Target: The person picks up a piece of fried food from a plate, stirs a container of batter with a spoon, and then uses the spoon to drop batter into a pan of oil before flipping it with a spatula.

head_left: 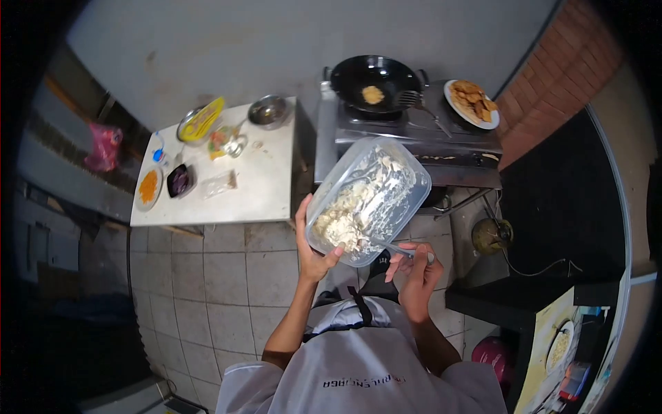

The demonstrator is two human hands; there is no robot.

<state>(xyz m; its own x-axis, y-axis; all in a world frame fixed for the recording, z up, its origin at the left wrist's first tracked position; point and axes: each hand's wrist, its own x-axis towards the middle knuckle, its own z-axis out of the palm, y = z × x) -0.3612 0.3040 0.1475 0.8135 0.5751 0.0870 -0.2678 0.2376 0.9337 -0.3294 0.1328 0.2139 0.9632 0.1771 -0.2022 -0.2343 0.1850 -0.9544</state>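
My left hand (316, 252) grips the left side of a clear plastic container (412, 162), tilted in front of me. Inside it lies a pale, lumpy batter (343, 219), with white smears up the walls. Between the fingers of my right hand (415, 272) is the handle of a spoon (394, 247); its far end is sunk in the batter and hidden. Beyond the container, a black wok (352, 79) sits on the stove with one small golden fritter (373, 94) in it. A slotted spatula (429, 114) rests against the wok's right rim.
A plate (487, 125) of fried pieces stands right of the wok on the gas stove (327, 138). The white table (269, 186) at left bears metal bowls (269, 112), a plate of orange shreds (147, 188) and a dark bowl (181, 181). A gas cylinder (492, 236) is on the floor at right.
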